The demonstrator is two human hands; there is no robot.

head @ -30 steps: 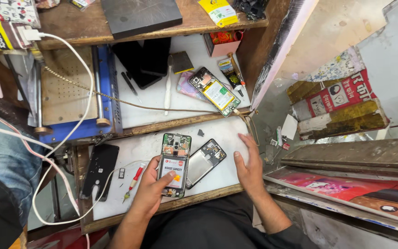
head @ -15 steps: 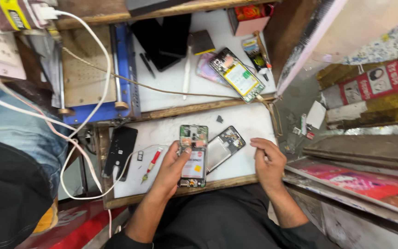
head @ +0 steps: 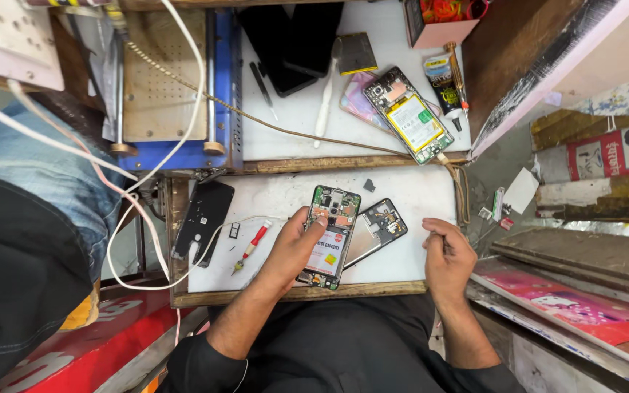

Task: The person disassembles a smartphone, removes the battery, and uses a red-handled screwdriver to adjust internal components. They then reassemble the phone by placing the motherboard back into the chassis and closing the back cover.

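The work in hand looks like the inspection stage of a phone repair: the left hand [head: 293, 251] grips an opened phone [head: 331, 234] on the white counter [head: 285, 196], fingers wrapped along its left edge and the thumb pressed onto the exposed inside. The right hand [head: 447, 256] holds nothing — it rests loosely curled on the counter, well to the right of the phone.

The phone lies flat near the counter's front edge, its back off, showing a green circuit board at the far end and a pale battery with a sticker nearer the person. Just right of it, touching or nearly so, lies a dark frame [head: 374, 231], thin and hollow, tilted. Left of the phone sit a red-handled screwdriver [head: 251, 245], a small sim tray [head: 234, 231], a white cable [head: 147, 218] and a glossy black back cover [head: 202, 216].

Whatever comes next on this phone would call for a fine tool and a steady grip — the parts are small, hard and slick. Beyond the phone, on the upper counter, lies a second opened phone [head: 409, 115] with a yellowish battery.
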